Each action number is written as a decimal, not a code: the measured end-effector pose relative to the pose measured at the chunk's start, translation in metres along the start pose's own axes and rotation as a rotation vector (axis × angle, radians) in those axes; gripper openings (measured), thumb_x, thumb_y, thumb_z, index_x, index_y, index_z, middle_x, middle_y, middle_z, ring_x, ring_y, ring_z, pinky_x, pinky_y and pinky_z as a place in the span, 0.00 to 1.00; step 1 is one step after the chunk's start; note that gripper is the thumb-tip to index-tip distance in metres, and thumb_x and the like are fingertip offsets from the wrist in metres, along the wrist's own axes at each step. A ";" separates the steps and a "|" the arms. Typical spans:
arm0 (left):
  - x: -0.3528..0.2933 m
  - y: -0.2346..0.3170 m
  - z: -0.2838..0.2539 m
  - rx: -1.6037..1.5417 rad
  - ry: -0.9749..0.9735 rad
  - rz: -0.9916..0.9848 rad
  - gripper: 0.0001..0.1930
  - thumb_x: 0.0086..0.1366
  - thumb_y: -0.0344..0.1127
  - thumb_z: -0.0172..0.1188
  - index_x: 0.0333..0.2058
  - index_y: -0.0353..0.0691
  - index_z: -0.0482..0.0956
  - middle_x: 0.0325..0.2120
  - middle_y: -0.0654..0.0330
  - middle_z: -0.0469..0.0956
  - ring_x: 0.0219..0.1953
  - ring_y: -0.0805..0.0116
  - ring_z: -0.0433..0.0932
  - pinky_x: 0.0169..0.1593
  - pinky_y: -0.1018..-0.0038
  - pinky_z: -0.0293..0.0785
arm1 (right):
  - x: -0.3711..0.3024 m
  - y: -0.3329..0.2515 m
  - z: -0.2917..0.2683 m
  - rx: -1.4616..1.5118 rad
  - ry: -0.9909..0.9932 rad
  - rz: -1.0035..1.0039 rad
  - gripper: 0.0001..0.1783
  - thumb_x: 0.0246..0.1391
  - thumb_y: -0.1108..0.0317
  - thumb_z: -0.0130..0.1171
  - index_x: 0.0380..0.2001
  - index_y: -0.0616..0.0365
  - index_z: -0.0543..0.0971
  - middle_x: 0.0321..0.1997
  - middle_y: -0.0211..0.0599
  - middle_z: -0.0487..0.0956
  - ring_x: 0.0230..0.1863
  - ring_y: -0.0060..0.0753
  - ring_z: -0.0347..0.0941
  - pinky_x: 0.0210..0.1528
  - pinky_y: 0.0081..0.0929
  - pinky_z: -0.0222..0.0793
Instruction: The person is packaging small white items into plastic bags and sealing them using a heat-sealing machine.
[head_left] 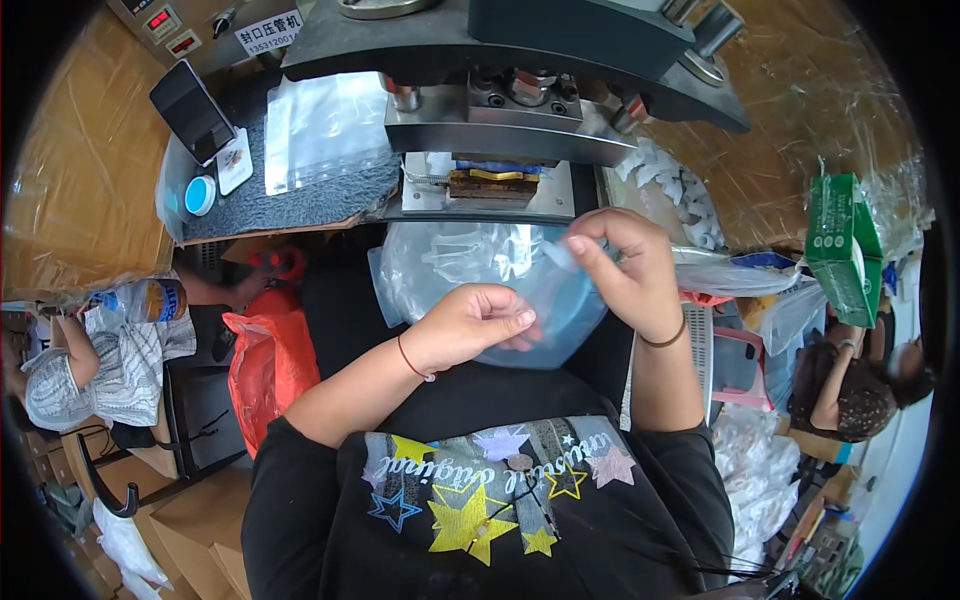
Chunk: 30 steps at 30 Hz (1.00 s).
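My right hand (pixel 630 265) pinches a small translucent plastic piece (pixel 562 256) between thumb and fingers. My left hand (pixel 478 322) is closed, thumb laid against the fingers; what it grips, if anything, is too clear to make out. Both hands are above a large pale-blue translucent plastic container or bag (pixel 410 268) in front of my lap, with clear plastic pieces (pixel 470 245) showing inside. Just beyond it stands a metal press, its lower die block (pixel 495 183) resting on a steel plate (pixel 420 205).
Clear flat bags (pixel 325 130), a phone (pixel 192 112) and a small blue-topped tub (pixel 199 195) are on the left worktop. White plastic pieces (pixel 675 190) lie right of the press, near a green box (pixel 845 245). A red bag (pixel 268 365) hangs at left. Other people sit on both sides.
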<state>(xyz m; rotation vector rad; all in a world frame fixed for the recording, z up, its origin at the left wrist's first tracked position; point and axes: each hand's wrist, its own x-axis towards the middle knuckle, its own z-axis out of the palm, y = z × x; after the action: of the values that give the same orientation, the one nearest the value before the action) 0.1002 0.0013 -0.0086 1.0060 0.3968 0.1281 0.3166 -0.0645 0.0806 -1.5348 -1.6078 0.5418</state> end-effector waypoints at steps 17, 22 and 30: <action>0.004 0.001 0.001 -0.032 -0.053 -0.085 0.15 0.73 0.41 0.55 0.46 0.34 0.79 0.40 0.55 0.83 0.40 0.68 0.83 0.47 0.72 0.78 | 0.006 0.015 -0.014 -0.196 -0.123 -0.167 0.09 0.54 0.72 0.64 0.26 0.61 0.74 0.33 0.38 0.81 0.36 0.33 0.78 0.39 0.28 0.72; 0.005 -0.004 0.000 -0.071 -0.143 -0.146 0.16 0.74 0.41 0.53 0.49 0.33 0.77 0.44 0.51 0.83 0.43 0.64 0.83 0.49 0.71 0.79 | 0.002 0.010 -0.021 0.054 -0.220 0.140 0.07 0.52 0.72 0.65 0.29 0.60 0.75 0.32 0.39 0.79 0.33 0.40 0.76 0.37 0.31 0.70; 0.005 -0.002 -0.004 -0.060 -0.193 -0.186 0.17 0.74 0.41 0.52 0.52 0.34 0.76 0.46 0.51 0.82 0.45 0.64 0.83 0.50 0.70 0.78 | 0.008 0.014 -0.019 -0.141 -0.394 -0.162 0.05 0.56 0.75 0.58 0.37 0.62 0.78 0.35 0.41 0.80 0.41 0.45 0.76 0.45 0.40 0.70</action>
<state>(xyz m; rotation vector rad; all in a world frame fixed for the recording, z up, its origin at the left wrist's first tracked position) 0.1026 0.0052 -0.0131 0.9091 0.3060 -0.1233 0.3409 -0.0588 0.0826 -1.4430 -2.0893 0.6837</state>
